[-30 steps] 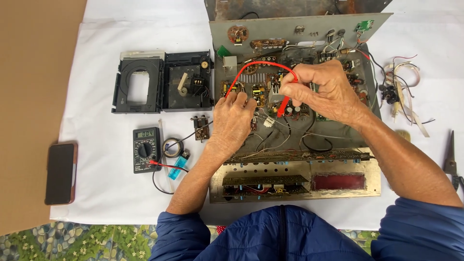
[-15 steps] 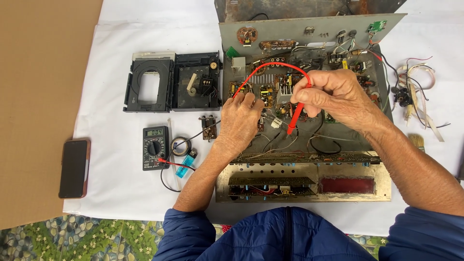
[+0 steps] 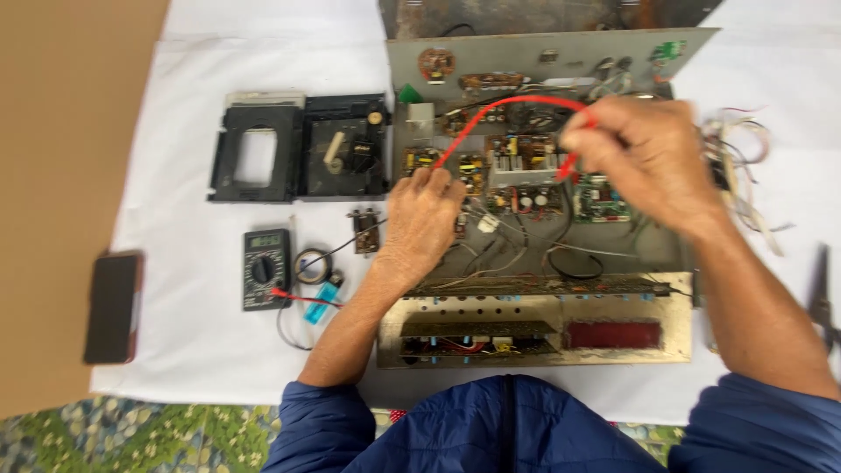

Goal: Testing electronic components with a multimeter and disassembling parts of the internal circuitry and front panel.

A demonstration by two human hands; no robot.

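Right hand (image 3: 644, 158) now higher and further right than half second ago, lifting red probe lead (image 3: 499, 109) above green circuit boards (image 3: 517, 175); fingers pinched shut on red probe handle. Lead arches leftward to left hand (image 3: 420, 223), fingertips pressed among boards, grip on anything unclear. Boards sit inside open grey metal amplifier chassis (image 3: 543, 52). Black digital multimeter (image 3: 265, 267) on white cloth (image 3: 175, 114), left of chassis; dark phone (image 3: 112, 307) further left.

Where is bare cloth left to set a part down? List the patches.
Free: white cloth below the multimeter and right of the phone; also the strip above the black tray unit. Crowded: the open chassis under the left hand and right hand, and the wire bundle beside it.
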